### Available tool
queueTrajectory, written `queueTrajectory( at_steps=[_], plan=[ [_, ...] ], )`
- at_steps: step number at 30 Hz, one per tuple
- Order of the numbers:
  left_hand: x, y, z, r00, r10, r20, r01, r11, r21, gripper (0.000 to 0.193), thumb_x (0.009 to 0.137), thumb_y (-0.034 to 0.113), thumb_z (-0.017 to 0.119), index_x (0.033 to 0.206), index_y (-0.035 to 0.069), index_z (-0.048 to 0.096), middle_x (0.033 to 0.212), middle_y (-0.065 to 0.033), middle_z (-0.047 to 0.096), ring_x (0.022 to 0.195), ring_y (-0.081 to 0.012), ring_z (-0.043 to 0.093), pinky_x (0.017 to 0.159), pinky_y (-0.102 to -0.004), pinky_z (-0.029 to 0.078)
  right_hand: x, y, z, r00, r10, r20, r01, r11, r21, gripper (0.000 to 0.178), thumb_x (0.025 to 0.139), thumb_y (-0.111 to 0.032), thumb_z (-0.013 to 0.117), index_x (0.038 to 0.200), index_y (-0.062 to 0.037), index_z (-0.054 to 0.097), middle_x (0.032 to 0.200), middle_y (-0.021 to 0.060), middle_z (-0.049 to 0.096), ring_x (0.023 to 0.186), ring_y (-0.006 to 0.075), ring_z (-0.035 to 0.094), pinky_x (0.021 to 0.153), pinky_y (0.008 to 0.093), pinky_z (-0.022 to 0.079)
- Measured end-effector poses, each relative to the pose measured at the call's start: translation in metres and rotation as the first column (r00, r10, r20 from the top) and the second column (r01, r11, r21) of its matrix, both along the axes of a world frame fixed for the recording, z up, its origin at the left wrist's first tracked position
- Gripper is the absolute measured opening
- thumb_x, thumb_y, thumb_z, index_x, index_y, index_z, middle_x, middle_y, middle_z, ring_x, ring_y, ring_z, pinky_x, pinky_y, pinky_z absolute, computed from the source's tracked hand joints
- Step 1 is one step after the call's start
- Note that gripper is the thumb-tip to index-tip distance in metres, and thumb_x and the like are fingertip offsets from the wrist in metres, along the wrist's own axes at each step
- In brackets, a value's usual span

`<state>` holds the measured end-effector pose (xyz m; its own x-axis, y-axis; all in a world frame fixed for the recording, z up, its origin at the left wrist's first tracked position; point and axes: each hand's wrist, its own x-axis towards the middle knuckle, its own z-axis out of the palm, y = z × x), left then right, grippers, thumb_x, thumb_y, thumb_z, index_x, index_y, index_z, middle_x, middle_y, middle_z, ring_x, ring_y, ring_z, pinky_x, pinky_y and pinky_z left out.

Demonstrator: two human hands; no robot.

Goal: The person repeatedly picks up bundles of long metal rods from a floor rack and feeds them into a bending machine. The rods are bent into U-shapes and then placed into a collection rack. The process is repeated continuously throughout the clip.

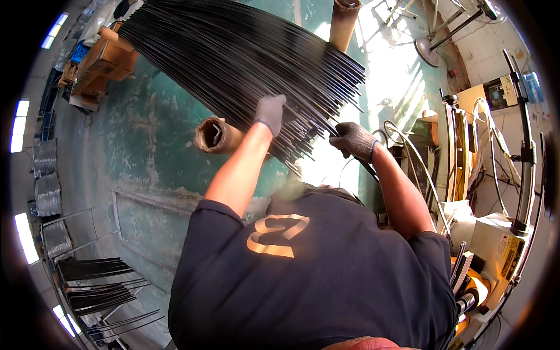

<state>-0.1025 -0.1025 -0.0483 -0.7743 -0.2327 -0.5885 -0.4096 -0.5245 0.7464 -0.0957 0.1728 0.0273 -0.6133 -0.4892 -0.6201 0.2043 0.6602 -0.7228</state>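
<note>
A wide bundle of long thin black rods stretches from the far left to just ahead of me, its near ends uneven. My left hand, in a grey glove, is closed over the near part of the bundle. Its fingertips are partly hidden, so what it grips does not show. Beyond the rod ends on the right, my right hand, in a darker glove, is closed around a black rod that shows below the fist.
Brown cardboard tubes, one near and one far, lie by the bundle. Machinery with hoses and cables stands close on my right. A cardboard box sits far left; a rack holds more black rods at lower left.
</note>
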Motion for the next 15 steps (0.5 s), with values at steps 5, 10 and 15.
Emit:
queueTrajectory(
  at_steps=[5,10,15],
  plan=[
    [0.063,0.040,0.025,0.936,-0.347,-0.060,0.352,0.927,0.132,0.019,0.101,0.015,0.059,0.103,-0.004,0.062,0.089,-0.0186,0.070,0.079,-0.0301,0.072,0.070,-0.0424,0.062,-0.027,0.000,-0.036,0.975,-0.182,0.129,0.204,0.963,-0.178,0.031,0.100,-0.026,0.067,0.103,0.0048,0.064,0.089,0.0120,0.071,0.076,0.0184,0.070,0.070,0.0334,0.059],
    [0.103,0.159,0.029,0.708,-0.704,0.060,0.681,0.702,0.209,0.023,0.101,0.018,0.060,0.110,-0.003,0.062,0.091,-0.0156,0.070,0.073,-0.0265,0.072,0.062,-0.0374,0.061,-0.028,-0.056,-0.006,1.000,-0.014,-0.008,0.014,1.000,0.020,0.036,0.094,-0.032,0.073,0.099,0.0025,0.065,0.079,0.0084,0.070,0.064,0.0162,0.065,0.058,0.0320,0.056],
    [0.087,0.129,0.009,0.669,-0.743,-0.014,0.715,0.638,0.286,0.026,0.097,0.012,0.060,0.119,-0.002,0.062,0.108,-0.0172,0.068,0.087,-0.0283,0.071,0.072,-0.0418,0.062,-0.010,-0.058,-0.005,0.934,0.142,-0.327,-0.036,0.950,0.309,0.046,0.081,-0.034,0.080,0.103,0.0046,0.066,0.087,0.0206,0.071,0.081,0.0312,0.069,0.077,0.0419,0.055]
  ],
)
